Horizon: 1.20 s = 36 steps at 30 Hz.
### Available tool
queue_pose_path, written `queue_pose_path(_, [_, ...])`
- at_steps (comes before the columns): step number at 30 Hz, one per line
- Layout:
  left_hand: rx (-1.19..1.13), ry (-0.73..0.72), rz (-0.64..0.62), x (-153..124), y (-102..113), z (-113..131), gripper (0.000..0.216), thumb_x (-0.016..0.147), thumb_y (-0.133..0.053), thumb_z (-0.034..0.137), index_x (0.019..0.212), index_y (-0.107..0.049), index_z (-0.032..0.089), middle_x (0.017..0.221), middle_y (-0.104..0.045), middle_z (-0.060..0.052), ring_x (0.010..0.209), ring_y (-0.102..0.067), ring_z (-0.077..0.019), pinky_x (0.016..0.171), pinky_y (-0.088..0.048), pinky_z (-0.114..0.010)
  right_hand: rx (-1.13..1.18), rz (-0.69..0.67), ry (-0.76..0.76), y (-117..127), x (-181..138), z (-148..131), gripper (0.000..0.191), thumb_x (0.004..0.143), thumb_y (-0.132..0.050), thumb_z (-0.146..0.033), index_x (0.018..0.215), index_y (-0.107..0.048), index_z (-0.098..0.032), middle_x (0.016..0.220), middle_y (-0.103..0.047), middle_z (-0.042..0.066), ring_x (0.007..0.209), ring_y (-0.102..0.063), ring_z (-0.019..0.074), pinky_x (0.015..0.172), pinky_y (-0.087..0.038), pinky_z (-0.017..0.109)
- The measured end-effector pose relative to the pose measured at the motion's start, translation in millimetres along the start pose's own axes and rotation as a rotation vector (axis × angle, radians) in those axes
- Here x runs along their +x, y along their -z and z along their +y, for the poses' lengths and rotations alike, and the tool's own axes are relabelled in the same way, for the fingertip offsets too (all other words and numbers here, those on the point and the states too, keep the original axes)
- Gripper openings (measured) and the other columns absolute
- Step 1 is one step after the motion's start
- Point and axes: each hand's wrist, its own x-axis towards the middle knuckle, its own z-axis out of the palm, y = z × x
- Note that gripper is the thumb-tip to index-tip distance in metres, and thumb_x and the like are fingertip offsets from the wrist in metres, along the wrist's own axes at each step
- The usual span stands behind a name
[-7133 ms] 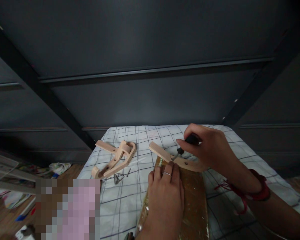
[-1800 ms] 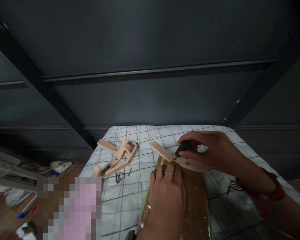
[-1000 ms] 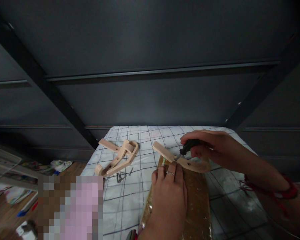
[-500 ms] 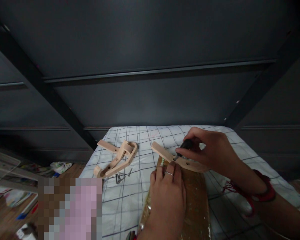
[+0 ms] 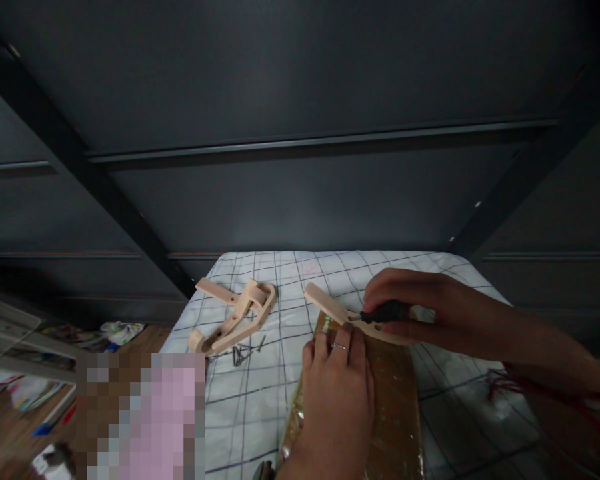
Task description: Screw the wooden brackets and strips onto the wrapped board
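My right hand (image 5: 430, 310) is closed round the black handle of a screwdriver (image 5: 387, 312). Its shaft points left, nearly level, and the tip is close to a hole in a pale wooden hook piece (image 5: 325, 301). That piece lies across the far end of a brown, tape-wrapped cardboard box (image 5: 393, 400). Flat on the box rests my left hand (image 5: 337, 383), ringed, fingers stretched forward, the fingertips touching the near edge of the wood. Whether a screw sits under the tip is too small to tell.
Other wooden hook pieces (image 5: 240, 313) lie to the left on the white checked cloth (image 5: 275, 393), with several screws (image 5: 243, 353) beside them. A dark panelled wall (image 5: 300, 200) stands behind. A pixelated pink area (image 5: 165, 413) covers the lower left.
My right hand has shifted right and turned, bringing the screwdriver from a steep tilt to nearly level. My left hand and the wooden pieces stay almost where they were.
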Motion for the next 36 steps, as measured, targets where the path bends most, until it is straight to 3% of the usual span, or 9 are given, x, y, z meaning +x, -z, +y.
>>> queue_pose_path(3, [0.0,-0.002,-0.001,0,1,0,0.034,0.081,-0.043,0.015,0.114,-0.05,0.016,0.114,-0.055,-0.004,0.096,-0.048,-0.0249,0.08,-0.045,-0.044,-0.033,0.122,-0.062,-4,5,-2,0.014,0.077,-0.051,-0.021,0.091,-0.055,-0.02,0.082,-0.06,0.001,0.064,-0.057,0.0111,0.055,-0.046,0.021])
queue_pose_path(9, [0.014,-0.002,0.017,0,1,1,0.031,0.082,-0.042,0.017,0.112,-0.051,0.017,0.112,-0.056,-0.005,0.094,-0.049,-0.0249,0.077,-0.046,-0.043,-0.245,0.363,-0.132,-12,13,2,0.006,0.075,-0.055,-0.024,0.074,-0.052,-0.019,0.065,-0.057,-0.001,0.051,-0.053,0.0098,0.05,-0.042,0.022])
queue_pose_path(15, [0.023,-0.017,0.035,0,-1,1,0.033,0.08,-0.045,0.015,0.112,-0.051,0.017,0.113,-0.055,-0.005,0.096,-0.049,-0.0251,0.077,-0.046,-0.043,-0.205,0.358,-0.173,-12,15,1,0.011,0.072,-0.06,-0.023,0.08,-0.055,-0.018,0.071,-0.061,0.0,0.053,-0.055,0.0104,0.053,-0.044,0.023])
queue_pose_path(23, [0.016,-0.013,0.03,1,0,0,0.033,0.08,-0.045,0.014,0.112,-0.051,0.017,0.113,-0.055,-0.005,0.097,-0.049,-0.0251,0.078,-0.046,-0.044,-0.126,0.25,-0.048,-7,8,3,0.024,0.08,-0.047,-0.017,0.103,-0.054,-0.019,0.092,-0.063,0.004,0.076,-0.059,0.0133,0.065,-0.047,0.024])
queue_pose_path(30, [0.028,-0.009,0.021,1,0,0,0.032,0.079,-0.045,0.014,0.111,-0.052,0.017,0.112,-0.055,-0.004,0.095,-0.049,-0.0244,0.076,-0.046,-0.042,-0.229,0.365,-0.094,-15,13,-5,0.012,0.074,-0.057,-0.019,0.085,-0.056,-0.018,0.072,-0.064,0.0,0.058,-0.058,0.0106,0.055,-0.045,0.021])
queue_pose_path(36, [0.05,-0.022,0.052,0,0,1,0.032,0.08,-0.044,0.015,0.111,-0.052,0.018,0.109,-0.055,-0.006,0.092,-0.05,-0.0237,0.074,-0.046,-0.041,-0.217,0.452,-0.252,-21,20,-9,0.018,0.067,-0.061,-0.025,0.061,-0.045,-0.02,0.05,-0.051,-0.005,0.043,-0.048,0.0087,0.041,-0.037,0.02])
